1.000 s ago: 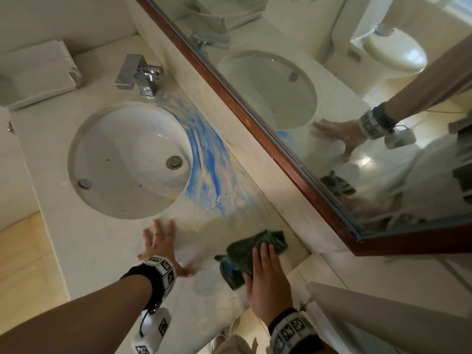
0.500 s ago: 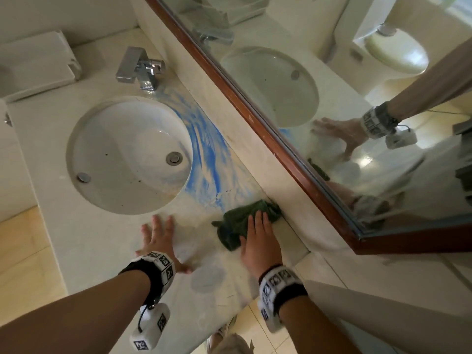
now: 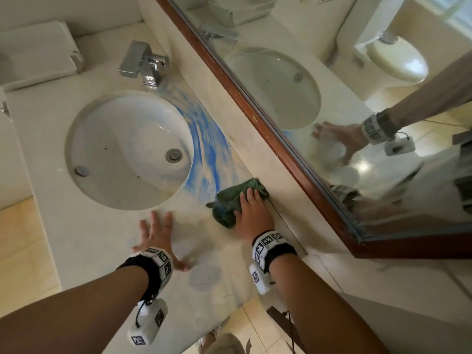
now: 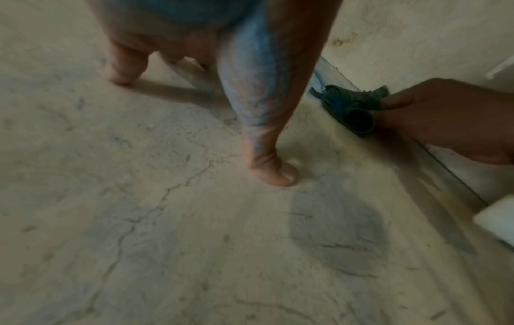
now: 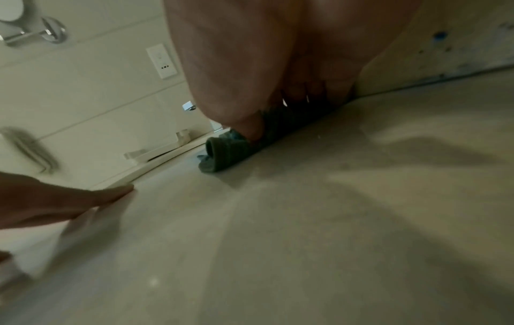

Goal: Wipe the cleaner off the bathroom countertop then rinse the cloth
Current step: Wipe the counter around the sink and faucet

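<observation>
A dark green cloth [image 3: 228, 201] lies crumpled on the beige countertop [image 3: 84, 238] against the backsplash, at the near end of the blue cleaner smear [image 3: 209, 146]. My right hand [image 3: 251, 212] presses flat on the cloth with straight fingers. In the right wrist view the cloth [image 5: 230, 151] is rolled under my right hand [image 5: 278, 66]. My left hand [image 3: 155, 233] rests flat on the counter in front of the sink [image 3: 127, 149], fingers spread. The left wrist view shows my left hand [image 4: 267, 143] with bluish stains, and the cloth [image 4: 350, 105] under the right hand [image 4: 445, 118].
A chrome faucet [image 3: 143, 62] stands behind the basin. A white tray [image 3: 38, 52] sits at the counter's far left. A wood-framed mirror [image 3: 332, 98] runs along the right above the backsplash. Damp patches mark the counter near its front edge.
My right hand has pushed the cloth away from me along the backsplash, up to the edge of the blue smear. The left hand has stayed planted.
</observation>
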